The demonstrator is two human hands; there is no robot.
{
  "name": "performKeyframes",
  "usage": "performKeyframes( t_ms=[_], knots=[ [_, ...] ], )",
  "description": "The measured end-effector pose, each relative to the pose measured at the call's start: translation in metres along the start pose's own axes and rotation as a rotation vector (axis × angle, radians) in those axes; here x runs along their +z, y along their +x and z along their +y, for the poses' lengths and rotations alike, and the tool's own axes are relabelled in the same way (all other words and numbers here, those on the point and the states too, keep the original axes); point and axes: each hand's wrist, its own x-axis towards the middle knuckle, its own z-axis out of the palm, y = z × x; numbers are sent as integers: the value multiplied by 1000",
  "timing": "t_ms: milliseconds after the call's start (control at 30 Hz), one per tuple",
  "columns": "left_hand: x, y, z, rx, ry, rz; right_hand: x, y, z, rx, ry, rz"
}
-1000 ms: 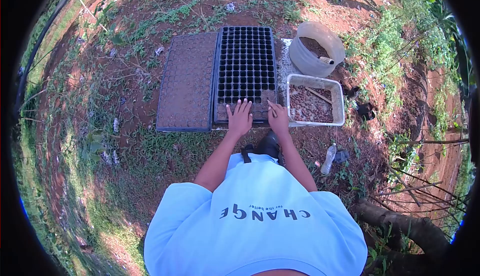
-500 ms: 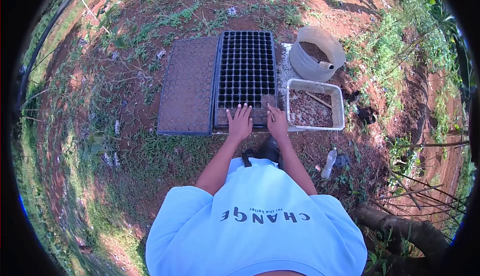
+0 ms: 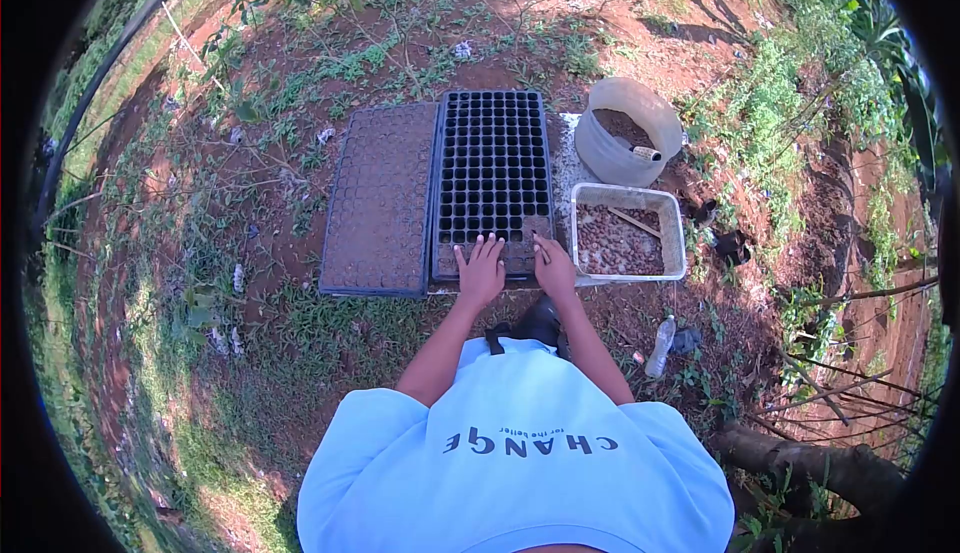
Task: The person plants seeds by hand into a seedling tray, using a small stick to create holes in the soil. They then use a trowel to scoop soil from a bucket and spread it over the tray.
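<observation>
A black seedling tray (image 3: 494, 153) lies in front of me; its far cells are unfilled and brown soil (image 3: 510, 255) covers the cells at its near end. My left hand (image 3: 481, 275) rests on that near end, palm down with fingers spread. At the near right corner is my right hand (image 3: 555, 267), turned on its side with fingers drawn together at the soil. Whatever its fingertips may hold is hidden. Left of this tray, touching its edge, sits a second seedling tray (image 3: 380, 198) covered with soil.
On the right stand a whitish rectangular tub (image 3: 628, 275) of reddish-brown grains with a stick (image 3: 634, 222), and a round translucent container (image 3: 610, 158) holding soil and a corncob-like piece (image 3: 646, 153). A plastic bottle (image 3: 660, 346) lies nearer me. A thick branch (image 3: 810, 461) is at lower right.
My view has tilted, so the trays and containers appear lower in the picture. Both hands remain at the near end of the tray, with the right fingers shifted only slightly.
</observation>
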Motion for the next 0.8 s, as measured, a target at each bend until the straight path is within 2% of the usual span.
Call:
performKeyframes(
  t_ms=[100, 433, 500, 800],
  knots=[
    [-3, 0, 1, -9, -1, -26, -1, 3, -2, 45, -25, -12],
    [-7, -1, 3, 3, -16, -9, 2, 2, 4, -17, 5, -1],
    [-4, -1, 2, 2, -23, 0, -3, 4, -1, 50, -16, -46],
    [-2, -1, 4, -4, -21, 17, -3, 6, 0, 46, -29, -38]
  ],
)
